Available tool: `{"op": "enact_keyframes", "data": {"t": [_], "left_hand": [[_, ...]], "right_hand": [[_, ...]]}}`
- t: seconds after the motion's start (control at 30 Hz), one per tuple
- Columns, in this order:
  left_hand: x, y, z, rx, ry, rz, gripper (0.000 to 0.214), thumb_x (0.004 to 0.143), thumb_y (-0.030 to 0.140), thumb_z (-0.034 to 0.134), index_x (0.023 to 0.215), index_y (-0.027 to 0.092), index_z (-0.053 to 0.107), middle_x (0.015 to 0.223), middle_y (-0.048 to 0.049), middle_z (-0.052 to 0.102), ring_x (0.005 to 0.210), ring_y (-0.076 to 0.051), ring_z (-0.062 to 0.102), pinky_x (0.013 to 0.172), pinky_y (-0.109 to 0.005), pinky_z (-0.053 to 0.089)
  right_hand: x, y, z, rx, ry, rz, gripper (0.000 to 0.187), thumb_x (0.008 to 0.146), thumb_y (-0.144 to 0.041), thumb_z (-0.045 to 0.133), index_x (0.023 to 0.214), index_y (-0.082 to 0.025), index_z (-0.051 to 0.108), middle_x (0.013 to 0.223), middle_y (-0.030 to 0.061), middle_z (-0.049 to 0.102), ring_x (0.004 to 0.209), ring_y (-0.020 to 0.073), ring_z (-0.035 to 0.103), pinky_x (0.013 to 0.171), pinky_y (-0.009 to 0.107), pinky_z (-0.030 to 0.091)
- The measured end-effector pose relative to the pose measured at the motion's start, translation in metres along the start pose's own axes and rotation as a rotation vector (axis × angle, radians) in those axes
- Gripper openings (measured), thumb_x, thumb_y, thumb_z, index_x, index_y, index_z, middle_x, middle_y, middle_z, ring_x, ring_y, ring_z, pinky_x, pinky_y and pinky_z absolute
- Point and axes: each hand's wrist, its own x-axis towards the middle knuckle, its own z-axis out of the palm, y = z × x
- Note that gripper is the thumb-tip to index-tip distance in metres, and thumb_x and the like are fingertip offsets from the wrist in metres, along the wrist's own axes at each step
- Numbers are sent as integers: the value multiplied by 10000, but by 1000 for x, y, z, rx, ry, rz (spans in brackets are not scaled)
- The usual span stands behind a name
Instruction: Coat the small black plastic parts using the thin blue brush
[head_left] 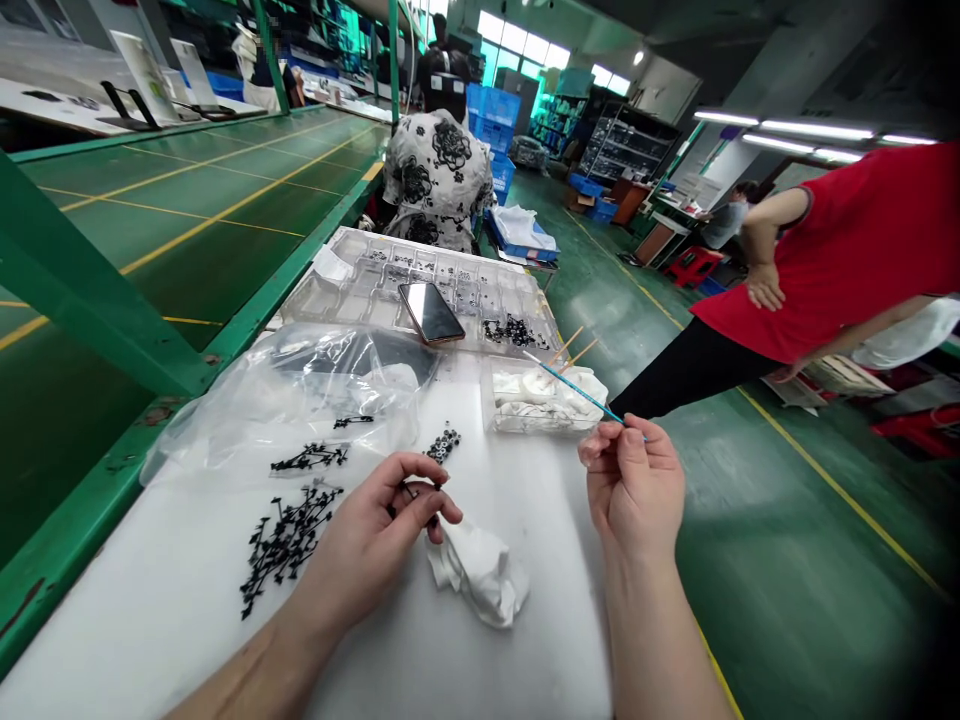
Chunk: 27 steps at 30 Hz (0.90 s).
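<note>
The left hand [386, 525] is above the near-centre of the white table [555, 650], fingers curled, pinching a small dark part [433, 522] between thumb and fingertips; the fingers hide most of its shape. The right hand [637, 485] is at the table's right side, grasping a thin blue stick [589, 398] between thumb and fingers. The stick's pale tip points to the far left, crossing in view over a clear box [540, 426] of white material. A white cloth [484, 575] lies crumpled just to the right of and below the left fingers; contact between them cannot be confirmed. To the left of the left hand is a pile [289, 545] of black stemmed pieces, with a smaller cluster [309, 458] beyond it, near a clear bag [225, 410]. A group of small rings [444, 443] lies just beyond the left fingers. At the far end, a phone [433, 312] rests on a compartment tray [360, 305]. The step in hand appears to be holding the part ready while the stick is kept clear; the two are well apart. Any use of the stick on the part would call for turning its tip inward and keeping the left pinch steady.
</note>
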Motion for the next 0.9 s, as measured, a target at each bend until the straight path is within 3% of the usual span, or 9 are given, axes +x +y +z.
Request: {"op": "enact_keyframes", "data": {"t": [0.17,0.33,0.43,0.67,0.9], "left_hand": [[-1,-2,3,-31,-38,22,249,983,427,626,1120,226,576,957,-23,802,747,-111,698,764,-234,547],[-2,0,4,-251,42,22,293,913,396,756,1060,194,601,886,-38,803,749,-120,760,733,-194,572],[1,-2,3,-355,77,28,340,817,373,864,975,187,626,884,3,755,803,-143,784,719,-188,599],[6,-6,0,-512,45,86,271,804,289,874,993,192,706,938,4,740,852,-122,773,777,-196,647],[2,-2,-1,-528,35,64,269,832,295,862,1041,179,738,835,-41,810,831,-98,774,810,-141,615]], "right_hand": [[-14,3,12,150,-77,109,223,774,-335,907,931,-281,758,739,-31,700,588,99,599,523,238,506],[-28,6,24,264,-122,263,227,774,-370,908,912,-280,753,698,-63,662,562,83,551,471,214,472],[-33,5,29,299,-120,316,259,741,-357,931,890,-264,740,675,-76,651,550,79,535,466,215,474],[-30,1,26,359,-42,358,345,673,-269,970,882,-214,701,638,-94,626,506,74,482,448,229,459],[-29,-2,25,415,-61,362,317,719,-236,944,892,-196,681,630,-100,612,481,66,472,448,230,456]]}}
